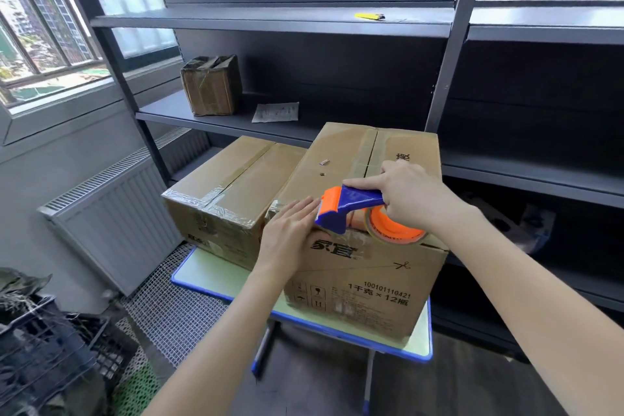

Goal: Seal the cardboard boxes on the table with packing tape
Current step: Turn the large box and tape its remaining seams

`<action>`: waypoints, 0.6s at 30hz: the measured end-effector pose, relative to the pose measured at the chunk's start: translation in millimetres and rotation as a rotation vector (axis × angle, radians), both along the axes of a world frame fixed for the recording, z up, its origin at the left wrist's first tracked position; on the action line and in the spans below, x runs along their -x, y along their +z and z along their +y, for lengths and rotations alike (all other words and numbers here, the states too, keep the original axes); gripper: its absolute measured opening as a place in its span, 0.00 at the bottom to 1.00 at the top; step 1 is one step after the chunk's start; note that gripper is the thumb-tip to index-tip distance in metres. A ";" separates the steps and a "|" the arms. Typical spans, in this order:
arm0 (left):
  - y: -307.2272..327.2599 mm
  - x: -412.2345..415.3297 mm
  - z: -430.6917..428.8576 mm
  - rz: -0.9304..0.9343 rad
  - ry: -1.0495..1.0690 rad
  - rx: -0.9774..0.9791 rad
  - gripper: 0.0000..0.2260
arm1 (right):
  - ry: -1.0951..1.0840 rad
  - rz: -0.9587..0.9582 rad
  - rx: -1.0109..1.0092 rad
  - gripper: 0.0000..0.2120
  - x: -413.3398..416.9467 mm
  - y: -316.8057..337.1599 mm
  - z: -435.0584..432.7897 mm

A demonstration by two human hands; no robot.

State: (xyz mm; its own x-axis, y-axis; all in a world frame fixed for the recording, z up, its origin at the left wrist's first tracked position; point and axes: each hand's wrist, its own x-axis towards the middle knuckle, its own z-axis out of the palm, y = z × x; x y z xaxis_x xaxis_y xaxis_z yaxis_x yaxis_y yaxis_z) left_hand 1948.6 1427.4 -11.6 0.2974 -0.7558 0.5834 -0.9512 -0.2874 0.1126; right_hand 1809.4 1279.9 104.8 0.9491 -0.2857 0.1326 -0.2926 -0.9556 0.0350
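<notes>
— What am I seeing of the boxes?

— A smaller brown cardboard box (219, 192) on the left of the pale green table with a blue rim (202, 284). Its flaps are shut, with clear tape along the centre seam and over the near edge. Just beside it I see a larger brown cardboard box (364, 280) with black print. It stands taller, with its flaps shut and its seam taped.

— And the tape?

— The blue-and-orange plastic tape dispenser (351, 204) is at the larger box's near top edge, orange head pointing left. Its roll of clear packing tape (395, 235) has an orange core.
</notes>
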 end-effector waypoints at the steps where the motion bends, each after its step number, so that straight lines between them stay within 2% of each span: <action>1: 0.1 -3.7 1.6 0.012 -0.010 0.003 0.22 | 0.008 0.006 -0.007 0.25 -2.7 0.5 0.2; 8: -5.4 -8.0 -0.1 0.028 -0.043 0.051 0.20 | 0.053 0.030 -0.078 0.30 8.3 8.3 -9.5; 12: -6.3 -17.9 5.9 0.079 0.016 0.069 0.23 | -0.026 0.048 -0.159 0.34 41.0 19.8 -40.1; 16: -3.3 -13.0 0.3 0.075 0.000 0.045 0.22 | -0.073 0.102 -0.071 0.33 74.2 18.1 -52.7; 18: -5.2 -10.8 -2.1 0.054 -0.010 0.038 0.22 | -0.086 0.092 -0.094 0.33 82.6 7.1 -49.5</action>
